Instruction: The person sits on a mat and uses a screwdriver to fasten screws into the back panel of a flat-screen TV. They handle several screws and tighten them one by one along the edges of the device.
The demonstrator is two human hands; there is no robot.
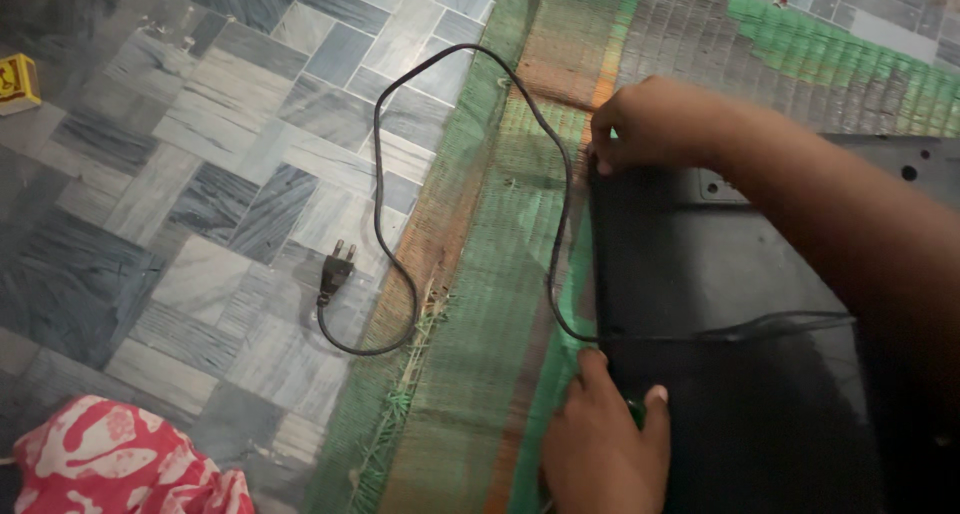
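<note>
Left hand (603, 439) flat, right hand (645, 124) curled.

**Tiled Floor and a Worn Woven Mat**

The floor (200, 174) was laid with grey and pale blue tiles in a basket-weave pattern, dimly lit. A woven mat (480, 274) in green, orange and grey stripes lay across it, frayed along its edge. A small yellow box (17, 82) sat far left; red-and-white patterned cloth (120, 464) lay bunched at the bottom corner.
</note>
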